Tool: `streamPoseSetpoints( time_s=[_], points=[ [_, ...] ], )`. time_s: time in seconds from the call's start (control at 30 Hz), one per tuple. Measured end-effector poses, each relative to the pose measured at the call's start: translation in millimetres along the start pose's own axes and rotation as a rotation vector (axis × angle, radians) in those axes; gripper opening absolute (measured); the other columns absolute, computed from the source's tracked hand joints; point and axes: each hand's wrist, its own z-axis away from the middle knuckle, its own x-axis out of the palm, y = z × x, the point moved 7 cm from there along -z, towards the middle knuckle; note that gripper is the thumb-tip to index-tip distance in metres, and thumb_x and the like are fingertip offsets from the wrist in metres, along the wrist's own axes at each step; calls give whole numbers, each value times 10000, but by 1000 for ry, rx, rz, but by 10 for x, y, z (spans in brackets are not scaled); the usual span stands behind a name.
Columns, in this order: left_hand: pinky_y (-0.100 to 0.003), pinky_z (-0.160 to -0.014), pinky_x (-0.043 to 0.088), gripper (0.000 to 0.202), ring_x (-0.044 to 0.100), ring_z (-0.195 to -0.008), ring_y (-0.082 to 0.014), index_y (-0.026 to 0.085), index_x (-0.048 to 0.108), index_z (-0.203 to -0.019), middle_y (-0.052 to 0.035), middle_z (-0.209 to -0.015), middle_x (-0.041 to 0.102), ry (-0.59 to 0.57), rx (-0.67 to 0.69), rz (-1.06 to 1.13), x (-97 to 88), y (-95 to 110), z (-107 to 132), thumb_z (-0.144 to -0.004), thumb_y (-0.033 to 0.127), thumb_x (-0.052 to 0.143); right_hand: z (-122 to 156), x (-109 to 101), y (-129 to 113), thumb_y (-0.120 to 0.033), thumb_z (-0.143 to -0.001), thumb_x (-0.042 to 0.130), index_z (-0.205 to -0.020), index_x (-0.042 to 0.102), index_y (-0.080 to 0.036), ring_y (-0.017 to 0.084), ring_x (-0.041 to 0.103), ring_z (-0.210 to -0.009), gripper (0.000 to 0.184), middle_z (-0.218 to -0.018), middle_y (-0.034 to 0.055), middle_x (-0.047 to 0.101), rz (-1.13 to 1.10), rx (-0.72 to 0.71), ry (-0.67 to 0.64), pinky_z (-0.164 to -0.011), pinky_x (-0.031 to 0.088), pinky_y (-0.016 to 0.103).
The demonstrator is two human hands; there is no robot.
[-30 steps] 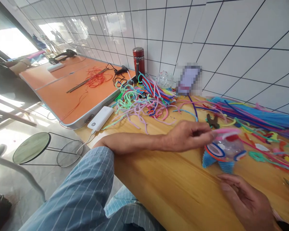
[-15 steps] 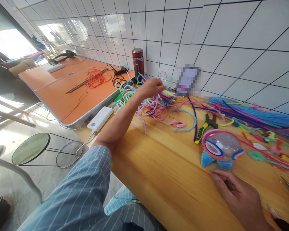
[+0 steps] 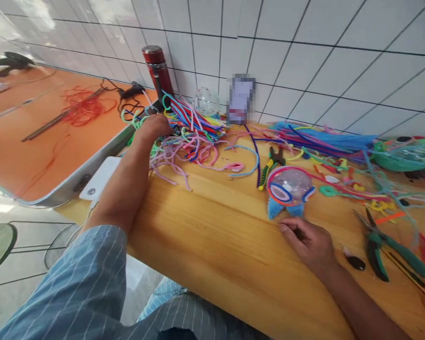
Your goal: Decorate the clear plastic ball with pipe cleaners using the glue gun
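My left hand [image 3: 157, 126] is in the left part of a heap of fuzzy pipe cleaners [image 3: 194, 137], pink, green, blue and red. Its fingers point down among the stems and are mostly hidden, so their grip does not show. My right hand [image 3: 310, 241] rests on the wooden table [image 3: 205, 226], fingers curled, thumb against the forefinger, with nothing visible in it. Just beyond it stands a clear plastic ball [image 3: 295, 184] trimmed with pink, orange and blue pipe cleaners, on two light-blue fuzzy feet [image 3: 285, 209].
Yellow-green pliers [image 3: 268, 170] lie left of the ball; green-handled pliers [image 3: 382, 245] lie at right. Long blue pipe cleaners [image 3: 326, 139] run along the wall. A red flask [image 3: 157, 71], a phone [image 3: 241, 99] and a white power bank [image 3: 101, 177] stand or lie around the table's edges.
My left hand has moved from above the heap down into its left part. My right hand stays curled near the ball. The view has turned to the right, bringing the green-handled pliers into fuller view.
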Motion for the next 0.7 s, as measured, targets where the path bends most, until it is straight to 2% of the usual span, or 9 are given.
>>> streamPoseSetpoints(
  time_s=[0.1,0.2,0.3,0.37,0.47,0.57,0.67,0.7],
  points=[
    [-315,-943,472,233,641,-1002,-247,121,802,-952,-98,-891,795,-20,-72,64,-7,-33,-36,-887,321,700,13,14,1,-304,-995,661,-880,756,-233,101,626,-487,166,-634,-39,722,-13,0,-5,-507,485,210],
    [-309,-854,472,111,606,-841,-208,162,750,-810,-28,-657,681,14,-90,173,-74,-29,23,-866,248,706,10,13,-14,-275,-998,660,-893,752,-228,97,631,-494,148,-649,-38,731,-13,-24,4,-503,476,206],
    [-298,-768,471,183,525,-667,-163,202,670,-709,30,-489,500,101,-111,347,-166,-62,114,-884,250,691,0,-5,-40,-252,-999,658,-899,748,-224,93,629,-486,137,-641,-41,726,-11,-61,22,-494,469,201],
    [-294,-716,468,219,473,-597,-145,212,641,-695,46,-442,434,173,-130,480,-230,-93,156,-904,273,673,-6,-11,-57,-248,-1000,661,-895,744,-221,92,638,-490,137,-637,-41,723,-8,-80,23,-497,473,197],
    [-287,-639,457,232,460,-557,-130,219,603,-722,51,-469,456,297,-147,682,-327,-122,162,-939,299,626,-12,-14,-75,-255,-1007,658,-885,737,-223,91,652,-497,149,-640,-41,725,-2,-86,20,-509,486,191],
    [-276,-578,466,223,543,-590,-121,231,551,-781,31,-638,622,413,-140,859,-393,-145,94,-984,323,554,-17,-16,-71,-274,-1021,640,-870,730,-235,95,662,-497,180,-651,-39,737,3,-71,14,-507,495,192],
    [-267,-537,478,141,612,-614,-111,252,562,-857,18,-838,738,497,-118,992,-407,-198,-18,-943,355,606,-22,-24,-64,-294,-1025,635,-863,725,-246,94,648,-469,191,-638,-46,733,14,-90,17,-485,490,190],
    [-269,-507,456,130,607,-590,-110,258,570,-856,14,-856,746,521,-88,1140,-394,-221,-57,-894,344,661,-23,-27,-62,-300,-1024,636,-865,725,-250,92,640,-457,188,-632,-50,729,21,-102,19,-480,489,190]
  ],
)
